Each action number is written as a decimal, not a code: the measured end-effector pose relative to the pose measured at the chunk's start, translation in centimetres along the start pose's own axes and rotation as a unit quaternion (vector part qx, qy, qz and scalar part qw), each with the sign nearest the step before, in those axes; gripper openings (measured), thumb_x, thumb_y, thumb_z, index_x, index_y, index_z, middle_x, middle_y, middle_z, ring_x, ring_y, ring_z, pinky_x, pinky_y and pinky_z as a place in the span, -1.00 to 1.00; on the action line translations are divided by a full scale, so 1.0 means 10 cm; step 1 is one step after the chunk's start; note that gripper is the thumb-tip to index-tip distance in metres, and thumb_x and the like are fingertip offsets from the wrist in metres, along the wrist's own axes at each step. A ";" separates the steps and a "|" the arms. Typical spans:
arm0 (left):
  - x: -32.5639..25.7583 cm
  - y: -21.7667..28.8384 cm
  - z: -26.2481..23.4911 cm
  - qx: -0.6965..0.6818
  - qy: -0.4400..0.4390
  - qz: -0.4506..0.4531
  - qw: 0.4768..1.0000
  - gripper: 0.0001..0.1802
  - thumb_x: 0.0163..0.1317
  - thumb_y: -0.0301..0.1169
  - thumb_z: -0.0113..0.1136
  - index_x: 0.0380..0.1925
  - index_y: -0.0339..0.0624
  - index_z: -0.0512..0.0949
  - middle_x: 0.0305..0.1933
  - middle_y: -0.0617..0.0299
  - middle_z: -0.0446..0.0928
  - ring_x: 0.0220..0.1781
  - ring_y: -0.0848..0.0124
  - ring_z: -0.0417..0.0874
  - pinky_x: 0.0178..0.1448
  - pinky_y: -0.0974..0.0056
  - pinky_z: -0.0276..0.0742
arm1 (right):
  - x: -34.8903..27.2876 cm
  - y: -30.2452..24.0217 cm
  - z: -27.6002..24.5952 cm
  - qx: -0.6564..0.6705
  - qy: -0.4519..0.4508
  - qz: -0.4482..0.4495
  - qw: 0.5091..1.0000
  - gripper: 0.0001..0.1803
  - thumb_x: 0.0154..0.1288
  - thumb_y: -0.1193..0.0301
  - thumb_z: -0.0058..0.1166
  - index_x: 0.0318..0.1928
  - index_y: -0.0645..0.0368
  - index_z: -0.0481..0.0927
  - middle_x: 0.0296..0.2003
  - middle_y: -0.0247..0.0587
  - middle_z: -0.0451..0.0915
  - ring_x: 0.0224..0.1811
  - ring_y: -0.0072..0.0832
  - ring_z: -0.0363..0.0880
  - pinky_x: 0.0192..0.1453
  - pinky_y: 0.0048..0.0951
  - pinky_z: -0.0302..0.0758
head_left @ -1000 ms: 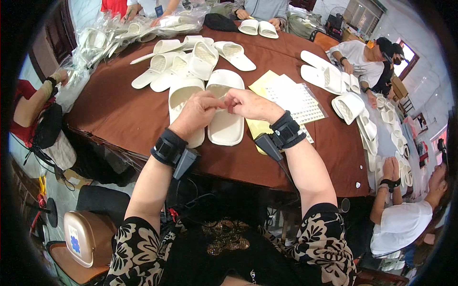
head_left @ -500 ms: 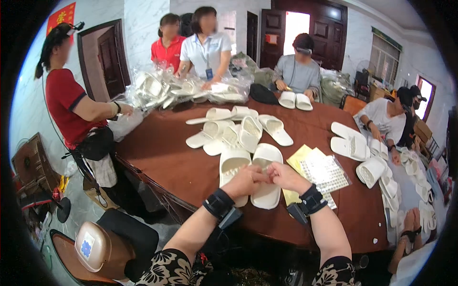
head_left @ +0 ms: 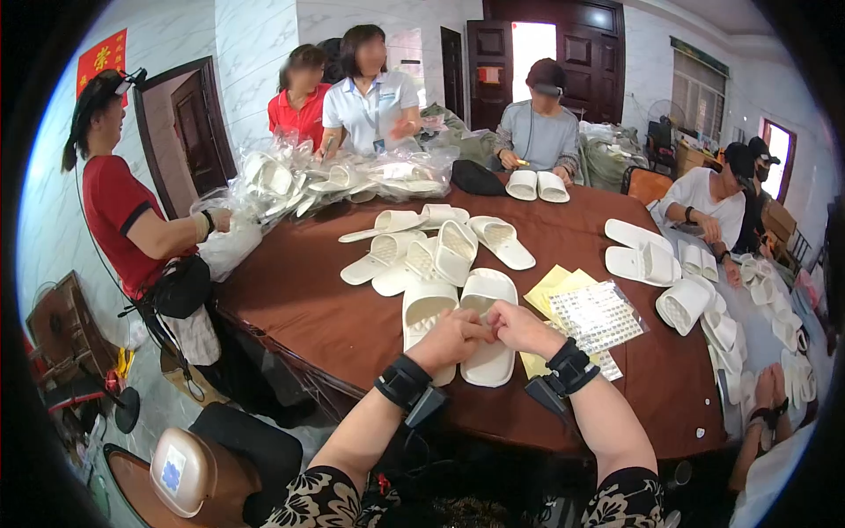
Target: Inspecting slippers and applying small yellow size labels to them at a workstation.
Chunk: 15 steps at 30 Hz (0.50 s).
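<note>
Set in a room with pale marbled walls (head_left: 255,53) and, at the back, a dark wooden door (head_left: 588,75), around a wide desk (head_left: 295,286) covered by brown cloth. Near the front edge of this desk, can see a pair of white slippers (head_left: 429,301), placed side by side, with toes pointing away. Over the right slipper (head_left: 487,365) of the pair, can find the left hand (head_left: 449,341) and the right hand (head_left: 525,330), both with fingers bent to a narrow pinch and fingertips very close together. Cannot tell whether pinching some small thing, or only touching each other. On each wrist, can notice a black band (head_left: 572,367). Behind the pair, can see more white slippers (head_left: 385,255) in a loose group, partly leaning on one another. Just beside the right hand, can see yellow papers (head_left: 543,293) and, over these, a sheet (head_left: 598,315) with rows of small marks. Farther, at the back left, can notice a heap of slippers in clear plastic bags (head_left: 308,182), with co-workers (head_left: 368,107) standing near it.
</note>
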<state>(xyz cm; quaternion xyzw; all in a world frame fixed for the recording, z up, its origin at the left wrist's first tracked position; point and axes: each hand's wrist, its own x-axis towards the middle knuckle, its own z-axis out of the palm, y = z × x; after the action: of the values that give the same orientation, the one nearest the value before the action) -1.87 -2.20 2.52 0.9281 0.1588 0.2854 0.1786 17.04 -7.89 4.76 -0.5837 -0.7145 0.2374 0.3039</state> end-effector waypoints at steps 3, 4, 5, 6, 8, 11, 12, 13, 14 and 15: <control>0.01 0.00 0.00 -0.016 0.005 0.007 1.000 -0.68 -0.04 -0.56 0.11 -0.30 0.06 0.70 -0.23 0.29 0.56 -0.10 0.27 0.53 0.07 0.16 0.31 | -0.01 -0.02 -0.01 -0.010 -0.004 0.008 1.000 -0.80 0.15 0.56 -0.02 -0.17 0.27 0.47 -0.24 0.04 0.58 -0.16 -0.16 0.58 -0.11 -0.28 0.50; 0.00 0.01 0.00 -0.018 0.010 0.008 1.000 -0.69 -0.04 -0.56 0.11 -0.31 0.04 0.70 -0.23 0.28 0.56 -0.11 0.26 0.53 0.05 0.17 0.33 | 0.00 -0.02 -0.01 -0.011 -0.002 0.000 1.000 -0.81 0.16 0.56 -0.02 -0.17 0.27 0.47 -0.24 0.05 0.58 -0.16 -0.16 0.58 -0.11 -0.28 0.50; 0.00 0.01 0.00 -0.005 0.019 0.022 1.000 -0.69 -0.04 -0.57 0.11 -0.32 0.02 0.70 -0.22 0.27 0.56 -0.13 0.24 0.54 0.04 0.18 0.34 | 0.00 -0.02 0.00 -0.007 -0.005 0.014 1.000 -0.81 0.17 0.55 -0.02 -0.18 0.26 0.47 -0.24 0.05 0.58 -0.16 -0.15 0.58 -0.11 -0.28 0.50; 0.01 0.00 0.00 -0.020 0.010 0.012 1.000 -0.69 -0.04 -0.57 0.11 -0.32 0.02 0.70 -0.22 0.27 0.56 -0.13 0.24 0.54 0.04 0.18 0.34 | -0.01 -0.02 -0.01 -0.010 0.004 -0.006 1.000 -0.81 0.17 0.55 -0.02 -0.18 0.26 0.47 -0.24 0.05 0.58 -0.16 -0.15 0.58 -0.11 -0.28 0.50; 0.03 -0.01 0.00 0.005 0.009 0.015 1.000 -0.70 -0.05 -0.58 0.11 -0.32 0.00 0.69 -0.23 0.24 0.57 -0.16 0.22 0.54 0.00 0.19 0.37 | -0.02 -0.03 -0.01 0.006 -0.006 0.017 1.000 -0.84 0.17 0.55 -0.02 -0.20 0.26 0.47 -0.25 0.05 0.58 -0.18 -0.12 0.58 -0.11 -0.28 0.50; 0.04 -0.01 -0.01 -0.010 0.006 0.021 1.000 -0.71 -0.04 -0.58 0.11 -0.33 -0.02 0.69 -0.26 0.21 0.56 -0.21 0.20 0.56 -0.06 0.19 0.41 | -0.02 -0.03 -0.01 -0.006 0.003 -0.004 1.000 -0.85 0.17 0.55 -0.03 -0.21 0.26 0.47 -0.26 0.07 0.58 -0.19 -0.10 0.57 -0.11 -0.26 0.49; 0.04 0.01 0.00 -0.024 0.006 0.025 0.999 -0.71 -0.04 -0.58 0.11 -0.33 -0.02 0.69 -0.26 0.21 0.56 -0.21 0.20 0.56 -0.06 0.19 0.41 | -0.02 -0.03 -0.01 -0.012 0.003 -0.010 1.000 -0.85 0.17 0.55 -0.03 -0.22 0.26 0.47 -0.26 0.08 0.58 -0.18 -0.10 0.57 -0.11 -0.26 0.49; 0.04 0.02 0.01 -0.012 0.028 0.020 0.999 -0.71 -0.04 -0.58 0.11 -0.34 -0.03 0.69 -0.28 0.19 0.56 -0.22 0.20 0.56 -0.07 0.18 0.42 | -0.01 -0.03 -0.01 -0.016 0.007 -0.017 1.000 -0.85 0.17 0.55 -0.03 -0.22 0.26 0.47 -0.26 0.08 0.58 -0.18 -0.10 0.57 -0.11 -0.26 0.49; 0.04 0.04 0.01 0.021 0.055 0.029 0.998 -0.72 -0.04 -0.59 0.11 -0.35 -0.04 0.69 -0.30 0.18 0.56 -0.23 0.20 0.56 -0.09 0.17 0.44 | -0.02 -0.02 -0.01 -0.016 0.008 -0.022 1.000 -0.85 0.17 0.55 -0.03 -0.22 0.26 0.48 -0.26 0.08 0.58 -0.17 -0.09 0.57 -0.11 -0.25 0.49; 0.05 0.04 0.01 0.000 0.048 0.015 0.999 -0.72 -0.04 -0.59 0.11 -0.35 -0.04 0.69 -0.30 0.18 0.56 -0.23 0.20 0.56 -0.09 0.17 0.44 | -0.01 -0.02 -0.01 -0.011 0.005 -0.017 1.000 -0.85 0.16 0.56 -0.04 -0.22 0.25 0.48 -0.26 0.08 0.58 -0.16 -0.09 0.57 -0.11 -0.25 0.49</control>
<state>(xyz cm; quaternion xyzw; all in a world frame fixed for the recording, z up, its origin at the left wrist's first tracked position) -1.35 -2.44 2.82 0.9158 0.1529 0.3319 0.1670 17.01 -8.04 4.91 -0.5761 -0.7251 0.2216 0.3053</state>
